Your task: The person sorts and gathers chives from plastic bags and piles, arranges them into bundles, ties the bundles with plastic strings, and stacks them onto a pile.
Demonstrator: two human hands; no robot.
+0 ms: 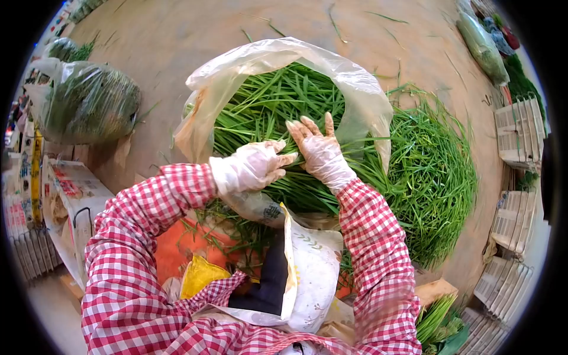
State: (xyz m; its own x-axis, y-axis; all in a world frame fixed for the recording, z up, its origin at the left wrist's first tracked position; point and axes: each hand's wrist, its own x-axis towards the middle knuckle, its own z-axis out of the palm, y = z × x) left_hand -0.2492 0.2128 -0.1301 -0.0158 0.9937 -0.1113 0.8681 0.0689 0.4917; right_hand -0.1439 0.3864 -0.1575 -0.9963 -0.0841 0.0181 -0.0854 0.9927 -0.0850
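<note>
Long green leafy stalks fill an open clear plastic bag in front of me. My right hand, in a whitish glove with soiled fingertips, lies on the stalks with its fingers spread. Just left of it, my left hand, gloved the same way, is over the stalks near the bag's front part, its fingers apart and pointing right. Whether either palm presses on stalks underneath is hidden. A large loose heap of the same greens lies on the floor right of the bag.
A full plastic bag stands at the left, above a white box. White crates line the right edge, below another filled bag. Near my lap are orange sheeting and a bundle of stalks.
</note>
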